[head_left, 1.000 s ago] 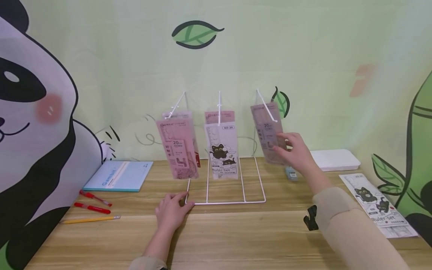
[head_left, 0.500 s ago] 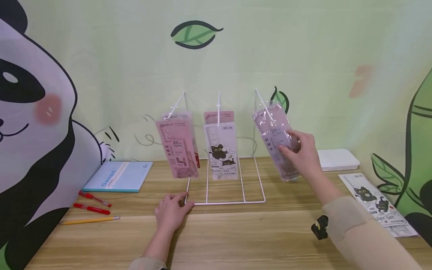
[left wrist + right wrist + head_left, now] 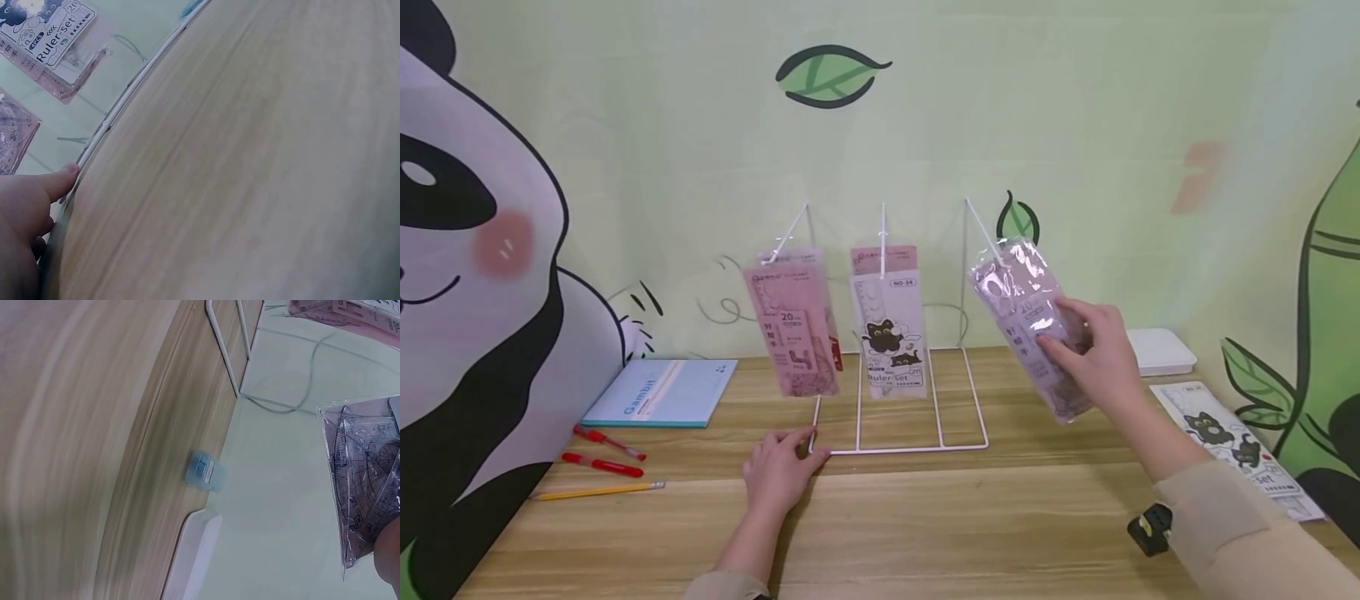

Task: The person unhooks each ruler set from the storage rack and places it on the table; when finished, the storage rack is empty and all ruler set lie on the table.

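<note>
My right hand (image 3: 1097, 354) pinches the side of a pink ruler set packet (image 3: 1030, 325) in clear plastic. The packet tilts, with its top at the tip of the rack's right hook (image 3: 983, 229); whether the hook passes through its hole I cannot tell. In the right wrist view, clear rulers show inside the packet (image 3: 369, 469). At the front left corner of the white wire display rack (image 3: 902, 452), my left hand (image 3: 778, 471) holds the base wire between thumb and fingers. Pink packets (image 3: 793, 333) hang on the left hook, and a black-cat ruler set packet (image 3: 891, 333) fronts the middle one.
Another cat ruler set (image 3: 1232, 442) lies at the right, near a white case (image 3: 1161, 352). A small blue item (image 3: 205, 470) sits by the wall. On the left are a blue notebook (image 3: 658, 392), red pens (image 3: 602, 464) and a yellow pencil (image 3: 602, 491).
My right hand has moved right and slightly down, drawing the pink packet outward toward the right hook's tip and tilting it more. The left hand stays on the rack's corner.
</note>
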The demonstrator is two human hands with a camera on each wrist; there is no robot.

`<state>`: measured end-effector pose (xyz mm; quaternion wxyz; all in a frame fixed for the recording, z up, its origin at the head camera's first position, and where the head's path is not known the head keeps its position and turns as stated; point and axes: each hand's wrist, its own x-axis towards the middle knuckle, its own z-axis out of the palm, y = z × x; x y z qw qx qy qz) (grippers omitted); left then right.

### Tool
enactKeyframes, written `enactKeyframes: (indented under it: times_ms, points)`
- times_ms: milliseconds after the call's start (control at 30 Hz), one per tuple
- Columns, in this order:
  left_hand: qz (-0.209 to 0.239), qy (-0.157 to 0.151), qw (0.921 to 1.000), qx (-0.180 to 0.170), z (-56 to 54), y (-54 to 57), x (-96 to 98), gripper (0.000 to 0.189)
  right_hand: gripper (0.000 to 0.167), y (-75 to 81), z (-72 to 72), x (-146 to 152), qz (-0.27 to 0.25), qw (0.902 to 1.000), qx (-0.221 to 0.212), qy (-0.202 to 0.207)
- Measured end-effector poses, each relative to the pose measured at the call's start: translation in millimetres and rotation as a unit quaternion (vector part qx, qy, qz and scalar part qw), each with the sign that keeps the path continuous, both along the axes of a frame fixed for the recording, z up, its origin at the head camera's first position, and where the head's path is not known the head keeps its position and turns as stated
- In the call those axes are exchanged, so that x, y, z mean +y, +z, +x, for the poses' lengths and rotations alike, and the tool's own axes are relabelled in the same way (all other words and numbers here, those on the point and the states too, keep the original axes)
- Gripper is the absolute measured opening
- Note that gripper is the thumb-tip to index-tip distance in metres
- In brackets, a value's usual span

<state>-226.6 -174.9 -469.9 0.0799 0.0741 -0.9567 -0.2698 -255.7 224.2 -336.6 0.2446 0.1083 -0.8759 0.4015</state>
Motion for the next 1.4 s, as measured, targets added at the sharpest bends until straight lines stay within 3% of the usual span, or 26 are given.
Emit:
enactKeyframes:
  times_ms: [433, 767, 1200, 1400]
  points:
    - [0.003, -0.007, 0.9999, 0.009, 0.2, -0.5, -0.9, 0.047, 0.054, 1.9, 19.5, 13.6, 0.021, 0.9981, 0.044, 0.037]
    - [-0.001, -0.008, 0.9999, 0.006, 0.1, 1.4, -0.7, 0.046, 0.057, 7.7, 30.6, 18.9, 0.027, 0.9979, 0.030, 0.051]
    - [-0.003, -0.006, 1.0000, 0.004, 0.8, 1.4, -2.3, 0.047, 0.059, 12.1, 38.2, 22.6, 0.001, 0.9914, 0.069, 0.112]
    - [-0.001, -0.006, 1.0000, 0.002, 0.2, 0.1, -1.1, 0.048, 0.056, 7.9, 46.9, 25.3, 0.014, 0.9939, 0.058, 0.093]
